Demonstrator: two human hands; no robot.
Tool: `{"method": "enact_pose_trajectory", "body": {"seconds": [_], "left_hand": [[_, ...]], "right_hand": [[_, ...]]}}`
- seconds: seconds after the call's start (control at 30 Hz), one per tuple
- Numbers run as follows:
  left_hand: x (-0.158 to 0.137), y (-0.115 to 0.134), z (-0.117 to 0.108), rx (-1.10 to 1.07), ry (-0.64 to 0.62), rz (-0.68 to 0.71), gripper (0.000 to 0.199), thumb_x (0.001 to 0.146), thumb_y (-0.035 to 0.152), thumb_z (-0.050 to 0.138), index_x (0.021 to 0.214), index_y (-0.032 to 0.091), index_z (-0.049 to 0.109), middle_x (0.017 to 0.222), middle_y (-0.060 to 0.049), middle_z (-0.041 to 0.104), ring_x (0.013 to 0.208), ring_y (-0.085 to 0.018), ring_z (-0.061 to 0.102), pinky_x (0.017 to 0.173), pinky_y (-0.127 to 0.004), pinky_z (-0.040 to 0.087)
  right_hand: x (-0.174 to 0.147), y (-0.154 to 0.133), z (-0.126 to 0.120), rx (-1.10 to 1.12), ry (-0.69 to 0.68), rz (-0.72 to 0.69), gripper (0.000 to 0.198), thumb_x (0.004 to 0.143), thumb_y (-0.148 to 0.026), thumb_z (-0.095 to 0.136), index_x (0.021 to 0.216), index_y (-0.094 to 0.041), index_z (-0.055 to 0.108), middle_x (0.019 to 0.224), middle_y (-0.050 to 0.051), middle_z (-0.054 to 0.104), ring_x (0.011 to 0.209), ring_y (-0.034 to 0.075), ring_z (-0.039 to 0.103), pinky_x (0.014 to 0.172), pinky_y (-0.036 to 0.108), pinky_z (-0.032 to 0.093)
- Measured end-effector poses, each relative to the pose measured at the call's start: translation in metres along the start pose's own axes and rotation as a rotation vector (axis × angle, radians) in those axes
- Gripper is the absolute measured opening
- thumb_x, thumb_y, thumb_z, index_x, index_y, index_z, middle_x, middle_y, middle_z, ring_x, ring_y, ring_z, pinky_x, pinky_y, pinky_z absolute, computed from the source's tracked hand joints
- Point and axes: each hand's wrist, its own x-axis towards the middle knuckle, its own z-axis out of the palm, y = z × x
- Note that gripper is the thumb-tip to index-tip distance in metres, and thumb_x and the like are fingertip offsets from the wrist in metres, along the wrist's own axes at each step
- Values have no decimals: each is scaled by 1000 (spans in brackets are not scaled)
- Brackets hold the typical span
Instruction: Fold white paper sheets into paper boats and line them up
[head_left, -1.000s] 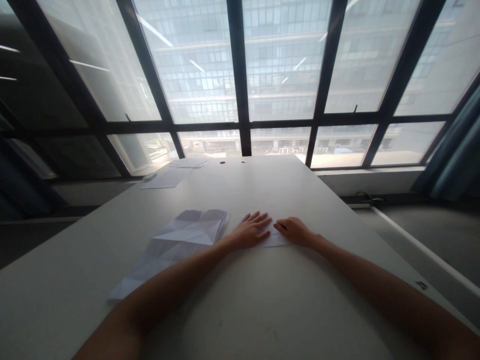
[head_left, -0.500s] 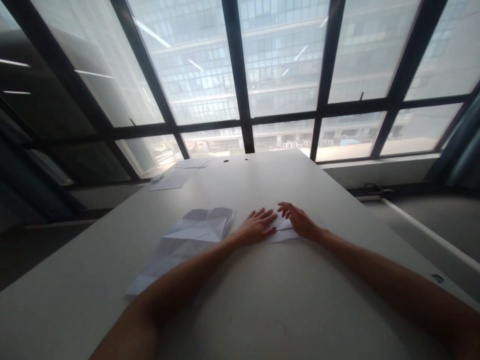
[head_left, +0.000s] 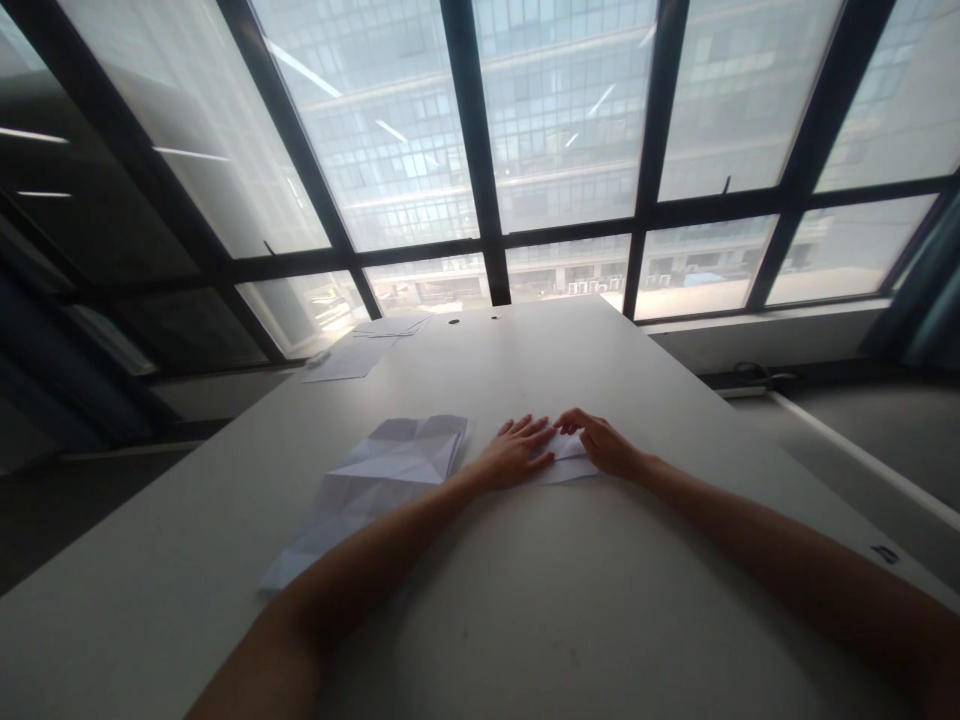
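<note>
A small folded sheet of white paper [head_left: 571, 468] lies on the table under my hands. My left hand [head_left: 517, 455] rests flat on its left part, fingers stretched out and slightly spread. At the paper's right side, my right hand [head_left: 604, 445] has its fingers bent down and drawn together at the upper edge, close to the left fingertips. Those fingers appear to pinch the paper there, though the fingertips are partly hidden. Left of my left forearm lies a larger creased white sheet [head_left: 397, 450], partly covered by that arm.
The white table [head_left: 525, 370] runs away toward large dark-framed windows [head_left: 491, 240]. Several flat paper sheets [head_left: 349, 358] lie at its far left. A small dark object [head_left: 886, 554] sits near the right edge. Two small round holes are at the far end.
The fingers of my right hand have curled down and closed toward the paper; before, they were spread and raised above it. My left hand stays flat in place.
</note>
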Motion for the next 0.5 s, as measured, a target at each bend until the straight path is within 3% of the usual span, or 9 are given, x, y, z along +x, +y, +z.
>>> {"method": "enact_pose_trajectory", "body": {"seconds": [0.2,0.5], "left_hand": [[0,1,-1,-22,6,35,62,98,63,27,154,36,22,161,0,24,149,-27,18,120,-49,14],[-1,0,1,-43,29,59,63,99,60,31,154,30,25,160,-3,25,149,-26,18,121,-48,14]], "right_hand": [[-1,5,1,-36,-67,13,50,72,3,36,108,-19,62,104,7,69,101,19,63,93,38,49],[2,4,4,-132,-167,-97,37,83,-2,47,101,-22,72,110,7,73,114,21,62,101,42,48]]}}
